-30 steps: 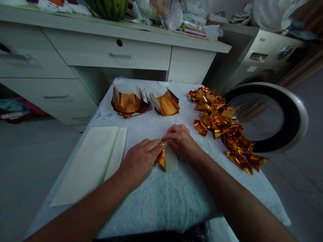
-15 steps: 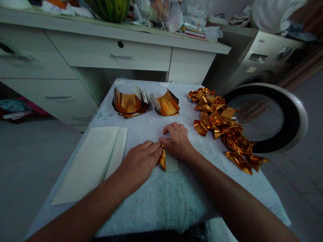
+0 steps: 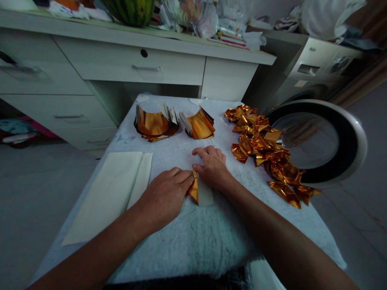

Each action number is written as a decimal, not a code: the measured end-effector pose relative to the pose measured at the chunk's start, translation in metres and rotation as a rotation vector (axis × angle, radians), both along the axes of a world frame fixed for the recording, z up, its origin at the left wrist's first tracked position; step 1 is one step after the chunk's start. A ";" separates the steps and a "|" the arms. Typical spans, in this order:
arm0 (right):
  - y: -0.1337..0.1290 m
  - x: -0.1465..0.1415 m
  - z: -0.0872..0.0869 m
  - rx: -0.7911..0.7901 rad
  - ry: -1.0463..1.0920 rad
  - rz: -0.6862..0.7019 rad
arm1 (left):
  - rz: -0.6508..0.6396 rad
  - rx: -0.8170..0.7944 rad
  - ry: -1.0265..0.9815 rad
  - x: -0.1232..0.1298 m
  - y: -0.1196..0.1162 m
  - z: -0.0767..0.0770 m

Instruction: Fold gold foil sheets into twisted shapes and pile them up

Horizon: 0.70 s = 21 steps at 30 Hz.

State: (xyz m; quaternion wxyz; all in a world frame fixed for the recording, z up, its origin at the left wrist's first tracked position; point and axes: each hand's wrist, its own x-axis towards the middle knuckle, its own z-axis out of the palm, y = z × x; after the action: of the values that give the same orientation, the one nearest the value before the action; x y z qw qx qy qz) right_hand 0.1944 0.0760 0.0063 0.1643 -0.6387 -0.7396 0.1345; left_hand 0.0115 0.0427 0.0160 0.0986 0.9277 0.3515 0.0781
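Observation:
A small sheet of gold foil paper [image 3: 205,195], pale on its back, lies partly folded on the cloth-covered table. Its gold side shows along the left edge. My left hand [image 3: 166,197] has its fingers curled together on that gold edge; the fingertips are partly hidden. My right hand [image 3: 212,167] rests over the top of the sheet with fingers apart and the thumb near the fold. Behind my hands stand two curved stacks of the same paper, a larger one [image 3: 152,124] and a smaller one [image 3: 201,125].
Folded gold foil pieces [image 3: 260,141] form a heap along the table's right side. Pale folded sheets [image 3: 102,193] lie at the left. Beyond are a white drawer desk [image 3: 145,66] with a watermelon [image 3: 130,12] on top, and a washing machine whose round door [image 3: 352,141] hangs open.
My right hand's fingertips have shifted slightly left, and its thumb has moved a little off my left fingertips. My left hand stays nearly in place on the gold edge.

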 end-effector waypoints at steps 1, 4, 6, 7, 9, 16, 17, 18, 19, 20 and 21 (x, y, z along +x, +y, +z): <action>0.000 0.001 0.000 -0.003 0.002 0.002 | 0.001 -0.018 -0.007 -0.001 0.000 0.003; 0.001 0.004 0.000 -0.006 0.013 0.011 | -0.006 -0.074 -0.037 -0.004 0.001 0.009; 0.001 0.007 -0.001 0.000 0.032 0.023 | -0.006 -0.101 -0.065 -0.005 0.003 0.009; 0.000 0.009 -0.001 0.006 0.051 0.033 | -0.004 -0.108 -0.080 -0.005 0.005 0.008; -0.001 0.013 -0.001 0.031 0.119 0.052 | 0.005 -0.109 -0.109 -0.005 0.008 0.004; -0.013 0.030 0.017 0.103 0.323 0.354 | 0.041 -0.093 -0.117 -0.002 0.012 -0.003; -0.016 0.031 0.021 0.061 0.334 0.426 | 0.042 -0.089 -0.123 -0.002 0.011 -0.003; -0.018 0.031 0.024 0.024 0.339 0.470 | 0.041 -0.087 -0.131 -0.002 0.010 -0.002; -0.021 0.032 0.027 -0.008 0.333 0.508 | 0.038 -0.088 -0.143 -0.003 0.010 -0.003; -0.023 0.031 0.029 -0.033 0.321 0.526 | 0.032 -0.089 -0.158 -0.003 0.010 -0.003; -0.024 0.031 0.030 -0.047 0.302 0.529 | 0.026 -0.090 -0.175 -0.003 0.009 -0.004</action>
State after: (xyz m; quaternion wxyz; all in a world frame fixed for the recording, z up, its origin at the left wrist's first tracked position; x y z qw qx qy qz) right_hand 0.2251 0.0520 0.0365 0.2167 -0.4004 -0.8442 0.2830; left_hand 0.0083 0.0520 0.0122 0.1696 0.9072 0.3569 0.1443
